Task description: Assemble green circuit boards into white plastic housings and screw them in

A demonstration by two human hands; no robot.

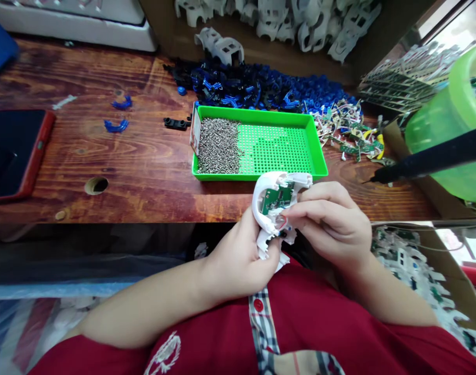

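Observation:
A white plastic shell (262, 203) is tilted up near the front edge of the table, in front of my body. Inside it sits a green circuit board (276, 198), with a thin red wire near its lower end. My left hand (243, 255) is closed around the shell from the left and below. At the shell's right side, my right hand (332, 221) has its thumb and fingers pinched near the wire and the lower end of the board. What the pinched fingertips hold is too small to make out.
Behind the shell stands a green tray (320, 156) part filled with small screws (218, 146). Blue and black plastic parts (238, 86) lie heaped behind it, wired boards (347, 130) to its right. A dark pen-like tool (429, 156) juts in from the right; a phone (17, 151) lies left.

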